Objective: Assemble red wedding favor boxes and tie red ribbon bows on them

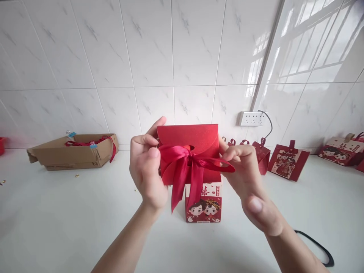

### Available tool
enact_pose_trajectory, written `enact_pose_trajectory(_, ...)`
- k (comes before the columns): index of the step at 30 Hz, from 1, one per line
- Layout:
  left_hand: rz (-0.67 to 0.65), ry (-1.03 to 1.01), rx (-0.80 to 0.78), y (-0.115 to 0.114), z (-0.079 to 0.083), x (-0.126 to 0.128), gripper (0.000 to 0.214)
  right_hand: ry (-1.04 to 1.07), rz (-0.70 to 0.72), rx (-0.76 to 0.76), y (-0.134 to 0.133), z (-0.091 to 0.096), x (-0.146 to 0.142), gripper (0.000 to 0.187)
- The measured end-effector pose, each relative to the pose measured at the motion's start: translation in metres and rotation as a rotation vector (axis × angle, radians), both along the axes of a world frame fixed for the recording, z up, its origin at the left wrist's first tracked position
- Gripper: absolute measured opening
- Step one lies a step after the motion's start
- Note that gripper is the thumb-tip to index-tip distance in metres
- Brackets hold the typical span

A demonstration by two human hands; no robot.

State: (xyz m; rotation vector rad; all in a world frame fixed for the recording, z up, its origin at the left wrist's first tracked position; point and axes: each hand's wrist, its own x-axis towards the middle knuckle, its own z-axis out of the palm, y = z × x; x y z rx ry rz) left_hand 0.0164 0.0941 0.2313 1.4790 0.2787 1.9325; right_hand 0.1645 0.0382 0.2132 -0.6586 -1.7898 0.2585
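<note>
You hold a red gift box (199, 142) at the middle of the view, between your two hands. Its base looks to be down on the white counter (71, 220), straight in front of you. A glittery red flap folds over the top of the gift box, and a red satin ribbon (184, 163) is tied in a bow across the front, with two tails hanging down.

Your left hand (148, 168) is against the left side of the gift box, thumb and forefinger pinched shut on the left loop of the bow. Your right hand (244, 170) is against the right side, fingertips pinched on the right loop, which is stretched out sideways.

Below the bow, the front of the gift box shows two cartoon figures in red dress. Above them is a white band with a red Chinese character, partly hidden by the ribbon tails. The smaller print beside it is too small to read.

At least three more boxes of the same kind (288, 163) stand along the wall to your right, well apart from your hands. One open cardboard carton (74, 153) with red ribbon in it lies to your left. One white socket strip (251, 118) is on the tiled wall. One black cable (318, 246) lies by your right forearm.
</note>
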Motion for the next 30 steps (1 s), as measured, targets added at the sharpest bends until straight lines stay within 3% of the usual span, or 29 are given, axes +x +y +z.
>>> enact_pose_trajectory(4,0.021,0.031,0.020,-0.004,-0.002,0.000,0.029,-0.029,-0.164,0.098,0.002,-0.003,0.002,0.016)
enact_pose_trajectory(7,0.110,0.052,0.055,-0.008,-0.006,0.002,0.028,-0.090,-0.318,0.211,0.002,-0.004,0.005,0.017)
enact_pose_trajectory(11,0.182,0.112,0.149,-0.009,-0.012,0.002,0.026,-0.133,-0.390,0.291,-0.003,0.003,0.008,0.005)
enact_pose_trajectory(15,0.225,0.120,0.196,-0.006,-0.016,0.002,0.032,-0.013,-0.356,0.181,-0.006,0.009,0.008,0.015)
enact_pose_trajectory(21,0.323,0.100,0.438,0.006,-0.015,0.003,0.029,0.240,-0.201,-0.091,-0.006,0.009,0.006,0.032)
enact_pose_trajectory(30,0.285,0.245,0.304,0.001,-0.010,-0.001,0.031,0.530,-0.003,-0.392,-0.002,0.015,0.010,0.027)
